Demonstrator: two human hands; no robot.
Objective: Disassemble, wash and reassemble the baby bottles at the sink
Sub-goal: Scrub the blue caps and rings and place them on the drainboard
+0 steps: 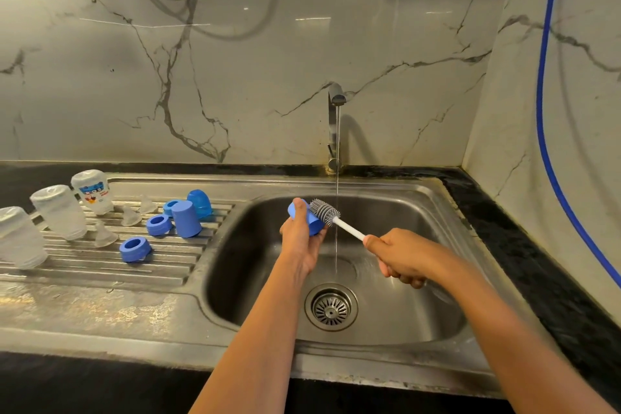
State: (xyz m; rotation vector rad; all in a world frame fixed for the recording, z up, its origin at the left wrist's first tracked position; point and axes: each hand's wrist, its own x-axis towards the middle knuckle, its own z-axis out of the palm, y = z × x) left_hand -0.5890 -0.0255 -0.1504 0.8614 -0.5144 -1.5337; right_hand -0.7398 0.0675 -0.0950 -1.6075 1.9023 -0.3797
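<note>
1. The right hand (401, 257) is fisting shut around the handle of the bottle brush (325, 212), over the sink (437, 212).
2. The left hand (300, 239) is gripping a blue cap (311, 218), the bristles touching it beside the running water (337, 212). The cap is probably light, stiff and slippery when wet, so holding its sides looks safest.
3. On the drainboard (100, 265), the bottles (58, 212) are sitting upside down; one printed label is showing but unreadable.

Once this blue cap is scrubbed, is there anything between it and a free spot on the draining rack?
Nothing visible blocks it. The blue cap in the left hand sits just right of the draining rack, whose near ridges lie bare in front of the blue ring.
</note>
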